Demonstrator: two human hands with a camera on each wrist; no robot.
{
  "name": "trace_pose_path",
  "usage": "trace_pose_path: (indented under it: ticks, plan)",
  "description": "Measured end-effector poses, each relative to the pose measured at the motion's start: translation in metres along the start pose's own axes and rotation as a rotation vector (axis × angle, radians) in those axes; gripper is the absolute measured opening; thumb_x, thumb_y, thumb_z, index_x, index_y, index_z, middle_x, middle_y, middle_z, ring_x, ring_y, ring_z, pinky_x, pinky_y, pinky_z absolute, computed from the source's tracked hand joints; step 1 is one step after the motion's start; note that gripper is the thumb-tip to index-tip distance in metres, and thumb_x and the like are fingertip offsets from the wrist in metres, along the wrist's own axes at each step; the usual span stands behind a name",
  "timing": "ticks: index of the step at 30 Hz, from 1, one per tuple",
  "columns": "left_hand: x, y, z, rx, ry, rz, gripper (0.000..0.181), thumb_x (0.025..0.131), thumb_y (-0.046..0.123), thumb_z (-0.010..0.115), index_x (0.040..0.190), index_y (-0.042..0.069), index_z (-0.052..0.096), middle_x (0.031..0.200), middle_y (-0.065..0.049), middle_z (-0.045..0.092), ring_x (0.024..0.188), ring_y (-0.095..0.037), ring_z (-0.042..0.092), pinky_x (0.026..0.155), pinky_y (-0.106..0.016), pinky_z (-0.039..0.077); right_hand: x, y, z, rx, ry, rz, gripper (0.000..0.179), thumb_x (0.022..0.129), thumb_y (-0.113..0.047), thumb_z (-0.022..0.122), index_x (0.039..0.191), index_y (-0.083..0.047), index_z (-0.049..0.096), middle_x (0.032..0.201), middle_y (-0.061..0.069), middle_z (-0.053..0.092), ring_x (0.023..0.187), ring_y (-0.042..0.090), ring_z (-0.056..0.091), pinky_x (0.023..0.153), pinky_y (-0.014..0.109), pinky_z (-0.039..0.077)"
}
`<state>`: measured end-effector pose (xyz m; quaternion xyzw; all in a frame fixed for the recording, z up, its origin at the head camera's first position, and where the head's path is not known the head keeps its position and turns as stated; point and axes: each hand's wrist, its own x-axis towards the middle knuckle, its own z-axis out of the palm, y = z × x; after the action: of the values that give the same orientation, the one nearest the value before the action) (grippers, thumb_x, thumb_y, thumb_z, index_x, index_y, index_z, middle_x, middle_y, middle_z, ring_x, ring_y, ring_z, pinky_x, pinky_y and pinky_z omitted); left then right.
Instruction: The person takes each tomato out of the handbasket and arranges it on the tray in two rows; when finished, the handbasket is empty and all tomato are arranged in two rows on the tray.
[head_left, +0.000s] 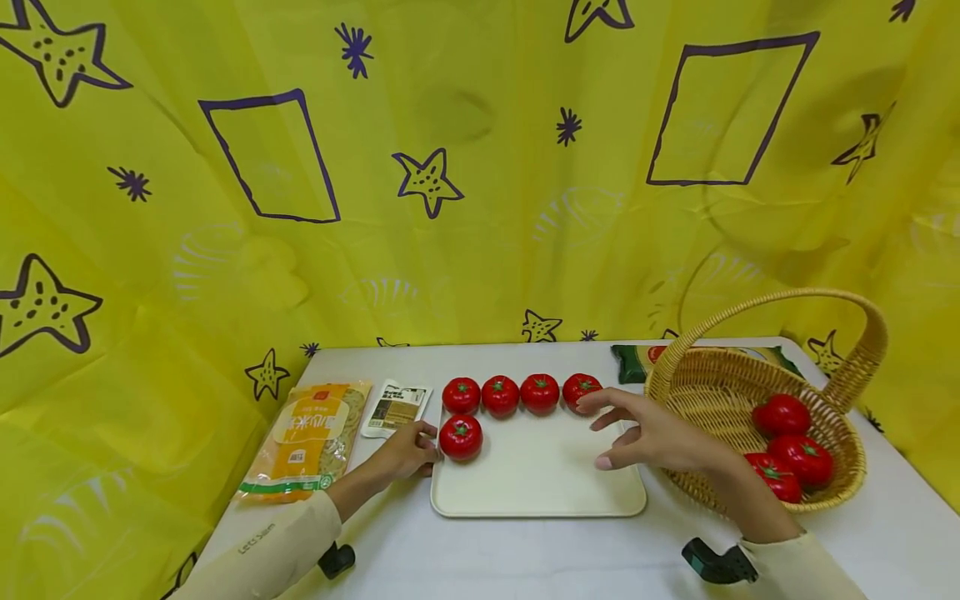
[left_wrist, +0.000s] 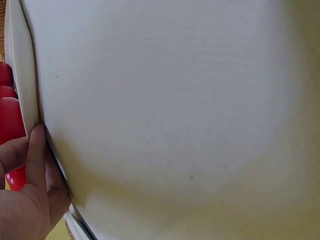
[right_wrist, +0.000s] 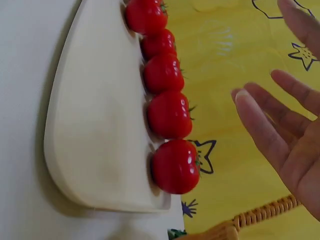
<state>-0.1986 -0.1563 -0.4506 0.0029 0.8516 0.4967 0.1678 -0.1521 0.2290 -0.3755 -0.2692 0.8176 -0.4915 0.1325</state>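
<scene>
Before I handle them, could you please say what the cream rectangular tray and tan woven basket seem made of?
Cream rectangular tray: probably smooth, matte plastic, given its even colour and rounded corners.
Tan woven basket: wicker or plastic imitation, slightly glossy, given its interlaced strands.

left sleeve [head_left: 262, 543] | "LetsSlim" | orange packet [head_left: 306, 437]: characters (too small)

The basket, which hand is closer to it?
Right. The right hand hovers by the tray, near the basket; the left hand is farther, at the tray's left edge.
</scene>
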Motion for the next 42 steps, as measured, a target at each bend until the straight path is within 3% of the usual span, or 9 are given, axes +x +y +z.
trace_pose_path:
  ticks: [4, 9, 11, 15, 24, 29, 34, 38, 42]
  plan:
    - [0.0, 0.0, 0.0, 0.0, -0.003, 0.007, 0.036, 0.085, -0.006, 0.069, 0.118, -0.008, 0.056, 0.084, -0.009, 0.054, 0.068, -0.016, 0.057, 0.062, -0.029, 0.062, -0.015, 0.0, -0.006, -0.002, -0.018, -0.02, 0.059, 0.087, -0.016, 0.078, 0.138, -0.009, 0.051, 0.142, 0.027, 0.047, 0.117, 0.026, 0.059, 0.084, 0.035, 0.062]
    - [0.002, -0.001, -0.001, -0.004, -0.009, 0.02, 0.037, 0.085, -0.005, 0.069, 0.119, -0.009, 0.055, 0.084, -0.008, 0.054, 0.067, -0.015, 0.057, 0.062, -0.028, 0.062, -0.038, -0.001, -0.018, 0.008, -0.02, 0.012, 0.061, 0.087, -0.014, 0.078, 0.14, -0.005, 0.049, 0.141, 0.027, 0.048, 0.115, 0.013, 0.059, 0.084, 0.032, 0.062]
    - [0.002, 0.0, -0.001, -0.011, -0.01, 0.017, 0.038, 0.085, -0.005, 0.069, 0.119, -0.009, 0.055, 0.084, -0.008, 0.054, 0.067, -0.015, 0.057, 0.063, -0.028, 0.062, -0.047, -0.001, -0.024, 0.002, -0.023, 0.009, 0.061, 0.087, -0.013, 0.077, 0.14, -0.004, 0.049, 0.139, 0.023, 0.05, 0.113, 0.007, 0.059, 0.085, 0.032, 0.062]
    - [0.002, 0.0, -0.001, -0.01, -0.008, 0.011, 0.038, 0.085, -0.005, 0.069, 0.12, -0.009, 0.055, 0.085, -0.008, 0.055, 0.068, -0.016, 0.058, 0.063, -0.028, 0.062, -0.065, 0.001, -0.038, -0.017, -0.002, 0.004, 0.058, 0.088, -0.008, 0.074, 0.141, -0.005, 0.049, 0.137, 0.005, 0.056, 0.115, 0.009, 0.059, 0.086, 0.032, 0.061]
    - [0.001, 0.001, -0.001, -0.004, 0.0, 0.005, 0.037, 0.085, -0.005, 0.069, 0.119, -0.007, 0.056, 0.085, -0.009, 0.055, 0.069, -0.017, 0.058, 0.063, -0.029, 0.062, -0.091, 0.016, -0.082, -0.131, 0.143, 0.049, 0.056, 0.091, -0.003, 0.07, 0.142, -0.006, 0.047, 0.132, -0.011, 0.058, 0.111, 0.004, 0.061, 0.08, 0.028, 0.06]
    - [0.002, -0.001, -0.001, -0.001, 0.0, -0.008, 0.036, 0.085, -0.005, 0.07, 0.119, -0.007, 0.056, 0.085, -0.008, 0.055, 0.07, -0.016, 0.058, 0.062, -0.028, 0.062, -0.1, 0.031, -0.103, -0.183, 0.206, 0.101, 0.051, 0.095, -0.005, 0.066, 0.142, -0.007, 0.047, 0.132, -0.009, 0.058, 0.11, 0.001, 0.06, 0.079, 0.026, 0.06]
    - [0.002, 0.0, -0.001, -0.013, 0.001, -0.014, 0.037, 0.085, -0.006, 0.069, 0.12, -0.008, 0.056, 0.085, -0.008, 0.053, 0.071, -0.016, 0.057, 0.063, -0.029, 0.062, -0.106, 0.044, -0.126, -0.254, 0.271, 0.161, 0.047, 0.096, -0.01, 0.065, 0.141, -0.009, 0.049, 0.126, -0.017, 0.059, 0.107, -0.004, 0.061, 0.079, 0.021, 0.058]
    - [0.002, 0.0, -0.001, -0.012, -0.002, -0.012, 0.037, 0.086, -0.006, 0.068, 0.12, -0.008, 0.055, 0.086, -0.009, 0.054, 0.071, -0.017, 0.058, 0.063, -0.029, 0.063, -0.112, 0.053, -0.142, -0.29, 0.288, 0.233, 0.045, 0.098, -0.013, 0.062, 0.141, -0.011, 0.048, 0.12, -0.029, 0.055, 0.106, -0.009, 0.058, 0.077, 0.019, 0.056]
    - [0.001, -0.001, -0.001, -0.004, -0.011, -0.016, 0.037, 0.086, -0.005, 0.069, 0.12, -0.007, 0.055, 0.087, -0.009, 0.055, 0.072, -0.017, 0.058, 0.064, -0.029, 0.062, -0.117, 0.062, -0.151, -0.323, 0.289, 0.292, 0.047, 0.099, -0.021, 0.063, 0.141, -0.007, 0.047, 0.119, -0.03, 0.055, 0.103, -0.011, 0.056, 0.075, 0.021, 0.056]
